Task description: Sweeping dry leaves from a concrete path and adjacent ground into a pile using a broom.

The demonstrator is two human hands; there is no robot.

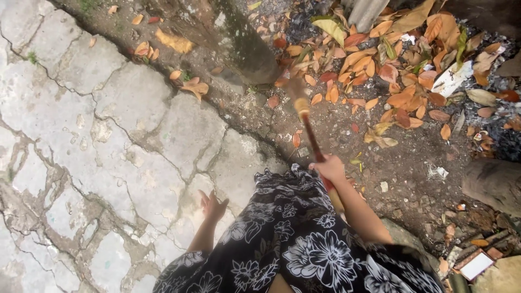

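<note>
Right hand (329,167) clenched round broom (304,116) (reddish handle, blurred head); left hand (213,205) open, empty, fingers spread.

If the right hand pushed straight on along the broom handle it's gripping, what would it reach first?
Probably the blurred broom head at the end of the red handle held by the right hand. Beyond it lie the dry orange leaves beside the tree trunk. Depth is unclear.
</note>
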